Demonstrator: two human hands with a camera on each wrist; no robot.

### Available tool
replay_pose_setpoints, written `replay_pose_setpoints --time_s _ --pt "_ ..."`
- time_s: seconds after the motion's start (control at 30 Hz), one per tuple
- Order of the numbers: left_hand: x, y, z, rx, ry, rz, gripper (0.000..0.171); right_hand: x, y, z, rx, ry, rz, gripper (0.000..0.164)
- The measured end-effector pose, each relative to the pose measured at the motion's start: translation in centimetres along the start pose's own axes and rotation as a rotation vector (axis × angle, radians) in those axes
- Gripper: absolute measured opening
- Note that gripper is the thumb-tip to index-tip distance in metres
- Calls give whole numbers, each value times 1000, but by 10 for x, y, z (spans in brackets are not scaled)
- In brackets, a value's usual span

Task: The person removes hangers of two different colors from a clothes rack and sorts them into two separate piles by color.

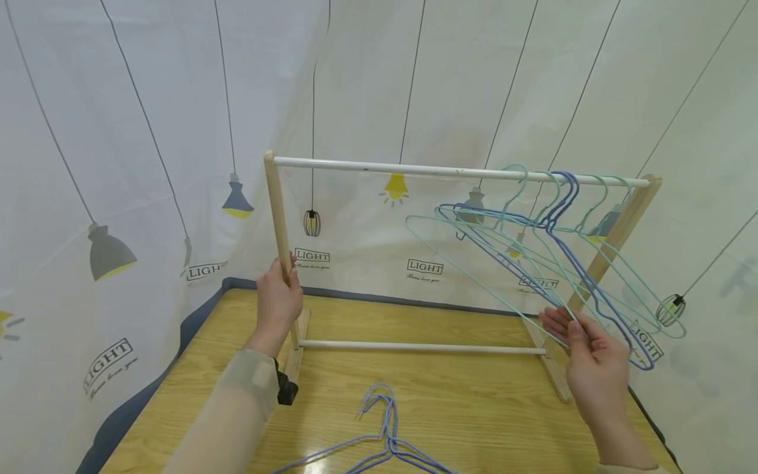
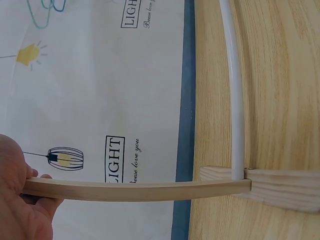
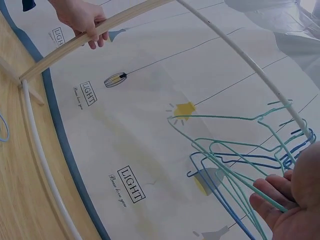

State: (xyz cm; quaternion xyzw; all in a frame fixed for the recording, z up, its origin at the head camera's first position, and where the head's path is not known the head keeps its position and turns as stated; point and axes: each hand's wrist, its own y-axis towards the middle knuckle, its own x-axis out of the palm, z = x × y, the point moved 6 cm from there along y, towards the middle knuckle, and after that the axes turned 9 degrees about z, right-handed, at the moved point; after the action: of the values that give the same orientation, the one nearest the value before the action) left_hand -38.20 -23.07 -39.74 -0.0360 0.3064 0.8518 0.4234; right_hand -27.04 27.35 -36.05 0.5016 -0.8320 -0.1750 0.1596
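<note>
My left hand (image 1: 279,297) grips the left wooden post (image 1: 276,217) of a small clothes rack, its fingers wrapped round the upright about halfway down. Several green and blue wire hangers hang by their hooks from the right part of the white top rail (image 1: 367,166). At their lower bars, my right hand (image 1: 599,368) pinches a green hanger (image 3: 215,117), thumb in front and fingers behind the wire. Close beside it hang blue hangers (image 1: 551,222), overlapping the green ones. In the left wrist view, the wooden post lies between the thumb and fingers.
On the wooden table (image 1: 462,408) in front of the rack lie blue-violet hangers (image 1: 387,431), their lower parts cut off by the frame. A white lower rod (image 1: 414,346) joins the rack's feet. Behind stands a pale curtain (image 1: 367,79) printed with lamps.
</note>
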Motion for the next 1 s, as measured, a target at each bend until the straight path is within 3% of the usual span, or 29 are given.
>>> replay_pose_setpoints --time_s 0.33,0.63,1.0 --pt "0 -3 -1 -2 6 3 34 -4 2 -18 4 67 44 33" --pt "1 -2 -1 7 13 -2 35 -22 -12 -28 33 113 58 31" --pt "-1 0 3 4 8 1 35 -52 -30 -22 26 175 -102 38"
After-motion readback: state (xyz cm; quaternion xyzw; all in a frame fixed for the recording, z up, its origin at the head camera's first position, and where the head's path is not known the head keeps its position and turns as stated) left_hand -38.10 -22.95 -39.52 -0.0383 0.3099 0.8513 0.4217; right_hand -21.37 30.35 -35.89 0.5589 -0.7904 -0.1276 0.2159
